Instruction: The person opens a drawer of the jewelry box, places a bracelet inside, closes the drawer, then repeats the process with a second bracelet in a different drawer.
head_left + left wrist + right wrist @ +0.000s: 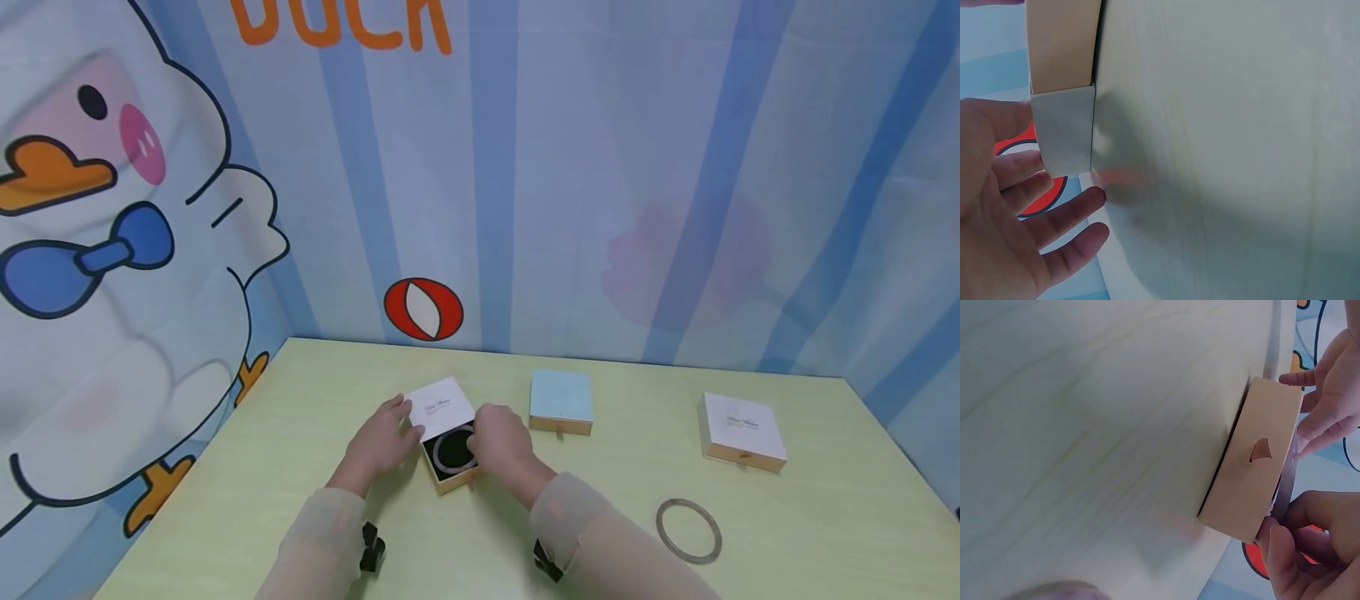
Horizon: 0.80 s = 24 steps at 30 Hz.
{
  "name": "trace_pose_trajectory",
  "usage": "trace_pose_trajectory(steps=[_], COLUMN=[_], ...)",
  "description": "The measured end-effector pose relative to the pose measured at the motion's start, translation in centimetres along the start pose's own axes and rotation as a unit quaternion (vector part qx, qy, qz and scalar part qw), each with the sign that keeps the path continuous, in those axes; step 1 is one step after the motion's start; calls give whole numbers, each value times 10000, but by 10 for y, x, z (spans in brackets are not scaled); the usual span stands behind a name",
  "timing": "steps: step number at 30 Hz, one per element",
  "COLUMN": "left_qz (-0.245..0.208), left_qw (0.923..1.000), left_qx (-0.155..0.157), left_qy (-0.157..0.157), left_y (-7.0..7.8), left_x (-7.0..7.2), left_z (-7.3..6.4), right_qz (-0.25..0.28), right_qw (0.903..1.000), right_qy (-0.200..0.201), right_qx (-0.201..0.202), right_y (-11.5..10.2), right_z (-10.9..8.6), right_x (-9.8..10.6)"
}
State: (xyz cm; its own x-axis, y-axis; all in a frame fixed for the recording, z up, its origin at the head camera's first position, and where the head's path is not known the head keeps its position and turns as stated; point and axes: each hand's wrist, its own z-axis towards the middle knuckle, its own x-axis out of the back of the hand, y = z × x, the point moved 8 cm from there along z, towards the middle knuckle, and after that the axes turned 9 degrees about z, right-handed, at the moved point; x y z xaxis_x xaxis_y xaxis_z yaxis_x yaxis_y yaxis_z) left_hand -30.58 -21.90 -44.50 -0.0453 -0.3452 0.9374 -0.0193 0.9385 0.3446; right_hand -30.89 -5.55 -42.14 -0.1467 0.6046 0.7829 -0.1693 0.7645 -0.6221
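A white-topped drawer-style jewelry box stands part-way open, its tan drawer pulled toward me to show a black lining. Inside lies a grey bangle. My right hand pinches the bangle's right edge between thumb and finger; in the right wrist view the bangle shows along the drawer's top rim. My left hand holds the left side of the box sleeve, thumb near its front edge and fingertips at its back corner. In the left wrist view the sleeve sits between thumb and fingers.
A light blue box stands just behind and right of my right hand. Farther right is a second white box, closed. Another bangle lies on the pale table near the front right. A printed curtain hangs behind.
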Motion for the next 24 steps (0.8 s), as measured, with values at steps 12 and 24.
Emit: trace_pose_trajectory(steps=[12,24], left_qz=[-15,-19], left_qw=[10000,10000], left_qx=[-14,-51], left_qy=[15,43], left_y=[2,0], left_x=[3,2], left_z=[-4,-2], right_qz=[-964,-1198], right_qw=[9950,9922], right_qy=[33,13], right_qx=[241,352], right_y=[-13,-15], right_z=[0,0], right_x=[-6,-9])
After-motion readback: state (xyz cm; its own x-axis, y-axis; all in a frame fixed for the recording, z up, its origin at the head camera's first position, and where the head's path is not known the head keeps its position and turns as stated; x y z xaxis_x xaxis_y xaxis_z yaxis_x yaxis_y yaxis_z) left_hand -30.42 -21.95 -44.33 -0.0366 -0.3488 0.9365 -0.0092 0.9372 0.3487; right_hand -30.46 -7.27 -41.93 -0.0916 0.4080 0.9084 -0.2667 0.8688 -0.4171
